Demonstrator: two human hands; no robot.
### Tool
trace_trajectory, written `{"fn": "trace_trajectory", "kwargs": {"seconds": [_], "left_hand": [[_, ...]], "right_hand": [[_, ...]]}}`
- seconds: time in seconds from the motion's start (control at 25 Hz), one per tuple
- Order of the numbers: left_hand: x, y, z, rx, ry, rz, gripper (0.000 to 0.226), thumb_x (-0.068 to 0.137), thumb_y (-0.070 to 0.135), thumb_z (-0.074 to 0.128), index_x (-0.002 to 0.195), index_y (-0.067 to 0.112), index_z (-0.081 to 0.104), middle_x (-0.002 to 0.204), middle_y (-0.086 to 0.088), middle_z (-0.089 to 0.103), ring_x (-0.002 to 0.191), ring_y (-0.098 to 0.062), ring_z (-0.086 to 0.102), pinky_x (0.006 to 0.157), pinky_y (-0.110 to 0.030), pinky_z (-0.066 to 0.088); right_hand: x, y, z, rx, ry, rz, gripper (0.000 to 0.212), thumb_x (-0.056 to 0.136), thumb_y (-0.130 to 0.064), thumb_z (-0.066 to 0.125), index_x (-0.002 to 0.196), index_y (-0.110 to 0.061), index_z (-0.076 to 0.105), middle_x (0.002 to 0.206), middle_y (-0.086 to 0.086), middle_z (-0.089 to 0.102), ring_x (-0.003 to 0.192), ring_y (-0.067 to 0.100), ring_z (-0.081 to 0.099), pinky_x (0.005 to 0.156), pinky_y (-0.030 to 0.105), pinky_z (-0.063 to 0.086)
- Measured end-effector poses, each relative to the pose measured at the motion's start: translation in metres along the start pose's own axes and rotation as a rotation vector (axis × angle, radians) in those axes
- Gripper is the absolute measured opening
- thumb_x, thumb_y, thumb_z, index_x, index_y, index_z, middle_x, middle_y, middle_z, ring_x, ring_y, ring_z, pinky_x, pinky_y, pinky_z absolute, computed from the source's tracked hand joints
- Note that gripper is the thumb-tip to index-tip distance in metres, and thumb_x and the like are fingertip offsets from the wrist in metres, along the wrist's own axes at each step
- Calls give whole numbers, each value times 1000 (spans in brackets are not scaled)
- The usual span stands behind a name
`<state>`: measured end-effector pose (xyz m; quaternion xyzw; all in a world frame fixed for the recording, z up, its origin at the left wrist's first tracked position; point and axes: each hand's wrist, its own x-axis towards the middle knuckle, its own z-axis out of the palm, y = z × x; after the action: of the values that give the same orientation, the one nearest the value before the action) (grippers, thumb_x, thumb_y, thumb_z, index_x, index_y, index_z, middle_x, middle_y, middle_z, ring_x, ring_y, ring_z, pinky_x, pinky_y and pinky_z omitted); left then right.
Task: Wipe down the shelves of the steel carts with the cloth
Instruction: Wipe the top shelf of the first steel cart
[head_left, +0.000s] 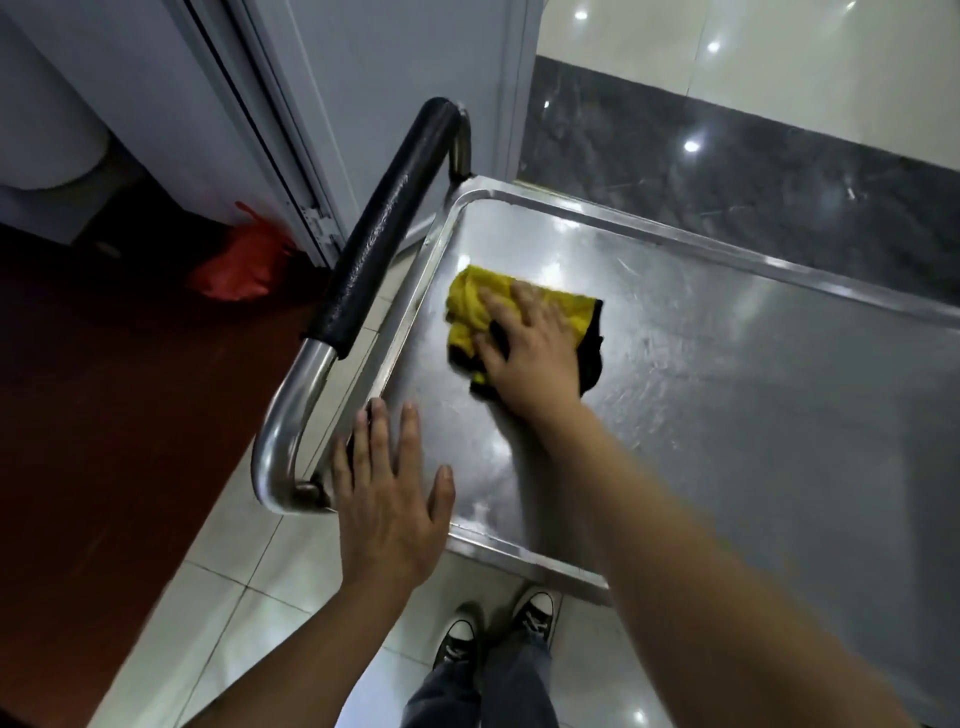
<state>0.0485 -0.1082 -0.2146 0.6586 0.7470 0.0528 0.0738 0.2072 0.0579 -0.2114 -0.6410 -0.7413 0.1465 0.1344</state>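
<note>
Near the handle-side edge of the top shelf (727, 364) of the steel cart, the right hand (530, 353) is pressing flat, fingers spread, on the yellow-and-black cloth (467, 301), which is lying bunched on the steel surface. The left hand (389, 499) is resting open, fingers straight, at the near corner beside the padded handle (384, 228), holding nothing and apparently steadying the cart. Wiping of the top shelf is judged to be under way; the next stroke is calling for firm palm pressure while carrying the cloth toward the uncovered far side.
</note>
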Motion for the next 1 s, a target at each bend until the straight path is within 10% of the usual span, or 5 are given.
{"fn": "trace_trajectory", "kwargs": {"seconds": [0.32,0.68,1.0], "left_hand": [[8,-1,14,45,97,-3,70,102,59,20,162,23,18,169,-12,14,157,-28,7,126,-53,8],[3,-3,13,93,103,16,70,101,58,21,160,20,21,166,-19,18,155,-36,14,125,-54,10],[5,1,13,52,151,41,68,101,56,25,159,20,25,164,-20,22,154,-37,17,125,-52,8]], "right_hand": [[89,90,-25,-37,133,170,57,99,-51,45,152,-32,42,165,10,29,153,29,23,126,47,10],[-180,17,1,56,63,-26,55,96,-44,55,150,-34,47,163,5,34,154,23,25,126,45,16],[2,150,-66,-8,69,189,55,99,-49,50,152,-35,42,165,6,29,152,27,24,125,42,10]]}}
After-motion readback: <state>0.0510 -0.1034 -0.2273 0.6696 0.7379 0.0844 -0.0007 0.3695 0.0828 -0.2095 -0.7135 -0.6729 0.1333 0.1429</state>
